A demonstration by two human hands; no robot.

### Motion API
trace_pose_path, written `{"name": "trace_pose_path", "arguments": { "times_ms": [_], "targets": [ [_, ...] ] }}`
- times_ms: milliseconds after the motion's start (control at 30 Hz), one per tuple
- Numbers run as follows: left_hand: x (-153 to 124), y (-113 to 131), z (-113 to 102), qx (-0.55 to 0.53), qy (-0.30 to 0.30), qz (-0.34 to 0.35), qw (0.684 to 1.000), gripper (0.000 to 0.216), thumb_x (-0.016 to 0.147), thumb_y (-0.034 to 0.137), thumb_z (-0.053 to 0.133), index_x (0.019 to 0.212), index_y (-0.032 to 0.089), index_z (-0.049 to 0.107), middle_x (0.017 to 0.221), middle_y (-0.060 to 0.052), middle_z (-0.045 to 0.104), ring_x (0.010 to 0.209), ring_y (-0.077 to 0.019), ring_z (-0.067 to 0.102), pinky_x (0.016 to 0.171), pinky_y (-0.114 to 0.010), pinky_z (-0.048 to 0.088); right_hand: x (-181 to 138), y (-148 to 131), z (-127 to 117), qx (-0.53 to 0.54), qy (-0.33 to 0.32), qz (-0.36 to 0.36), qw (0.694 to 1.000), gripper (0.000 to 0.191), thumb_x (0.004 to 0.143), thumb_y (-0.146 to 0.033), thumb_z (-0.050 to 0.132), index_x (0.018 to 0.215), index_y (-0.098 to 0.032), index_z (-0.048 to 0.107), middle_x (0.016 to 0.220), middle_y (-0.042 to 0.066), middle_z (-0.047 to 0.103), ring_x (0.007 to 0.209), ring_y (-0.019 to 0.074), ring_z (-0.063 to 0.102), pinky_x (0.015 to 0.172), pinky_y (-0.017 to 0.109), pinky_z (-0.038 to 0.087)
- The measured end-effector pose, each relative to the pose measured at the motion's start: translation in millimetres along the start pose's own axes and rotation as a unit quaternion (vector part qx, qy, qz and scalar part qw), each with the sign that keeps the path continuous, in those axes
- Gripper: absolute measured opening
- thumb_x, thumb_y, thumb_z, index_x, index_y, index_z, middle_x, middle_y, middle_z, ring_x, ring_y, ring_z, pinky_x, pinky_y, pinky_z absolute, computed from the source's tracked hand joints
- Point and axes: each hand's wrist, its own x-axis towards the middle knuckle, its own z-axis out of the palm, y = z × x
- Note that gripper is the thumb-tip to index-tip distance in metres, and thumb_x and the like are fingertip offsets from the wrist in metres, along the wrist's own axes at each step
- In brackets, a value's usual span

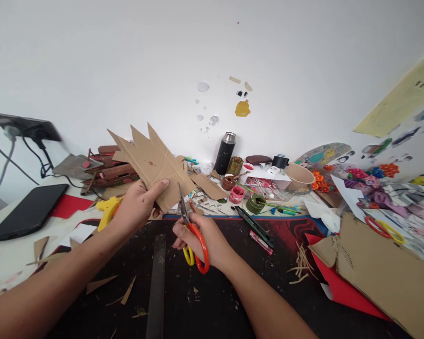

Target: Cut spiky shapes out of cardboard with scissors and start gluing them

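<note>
My left hand (143, 200) grips a piece of cardboard (159, 162) with its thumb on the near face. Jagged points run along the cardboard's upper left edge. In my right hand (205, 238) is a pair of scissors (200, 249) with red and yellow handles, their blades pointing up beside the cardboard's lower right edge. Whether the blades touch the cardboard, I cannot tell. Below my hands a metal ruler (157, 282) lies on the dark mat (187, 315), among small cardboard scraps (128, 290).
A green utility knife (253, 226) lies right of my hands, near open paint jars (237, 194). A black thermos (225, 154) stands by the wall. Cardboard sheets (381, 268) with a second pair of scissors (385, 229) are at right. A tablet (28, 211) and yellow glue gun (108, 211) lie left.
</note>
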Motion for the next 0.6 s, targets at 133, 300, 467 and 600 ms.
{"name": "trace_pose_path", "arguments": {
  "times_ms": [133, 300, 467, 600],
  "targets": [
    [-2.4, -0.1, 2.8, -0.031, -0.011, -0.014, 0.999, 0.062, 0.065, 0.055, 0.093, 0.109, 0.016, 0.073, 0.085, -0.007, 0.076, 0.065, -0.0219, 0.069, 0.053, -0.03, 0.059, 2.5, 1.9, 0.0, 0.035, -0.01, 0.004, 0.999, 0.054, 0.093, -0.07, 0.073, 0.108, -0.019, 0.066, 0.077, 0.005, 0.077, 0.068, 0.0205, 0.078, 0.067, 0.029, 0.061],
    [-7.8, 5.0, 6.8, -0.009, 0.0, -0.015, 1.0, 0.051, 0.067, 0.055, 0.09, 0.092, 0.016, 0.07, 0.061, 0.001, 0.064, 0.043, -0.0129, 0.051, 0.036, -0.022, 0.039, 1.6, -6.3, 1.3, 0.052, 0.006, 0.04, 0.998, 0.059, 0.089, -0.076, 0.072, 0.101, -0.019, 0.061, 0.067, 0.0, 0.072, 0.041, 0.0139, 0.062, 0.041, 0.022, 0.049],
    [-10.3, 5.9, 10.7, -0.005, 0.018, -0.014, 1.0, 0.047, 0.066, 0.055, 0.088, 0.084, 0.016, 0.068, 0.058, 0.001, 0.062, 0.041, -0.0111, 0.048, 0.034, -0.021, 0.034, -0.2, -6.8, 0.7, 0.033, 0.033, 0.037, 0.998, 0.056, 0.093, -0.075, 0.068, 0.091, -0.021, 0.057, 0.056, -0.004, 0.063, 0.036, 0.0121, 0.056, 0.034, 0.019, 0.042],
    [-8.5, 0.7, 9.6, 0.011, 0.008, 0.0, 1.0, 0.046, 0.069, 0.056, 0.086, 0.08, 0.017, 0.066, 0.056, 0.001, 0.061, 0.038, -0.0117, 0.047, 0.034, -0.023, 0.036, -1.4, -1.9, 0.9, 0.005, 0.043, 0.028, 0.999, 0.052, 0.097, -0.072, 0.065, 0.088, -0.021, 0.058, 0.053, -0.006, 0.059, 0.036, 0.0118, 0.055, 0.035, 0.018, 0.043]
  ]
}}
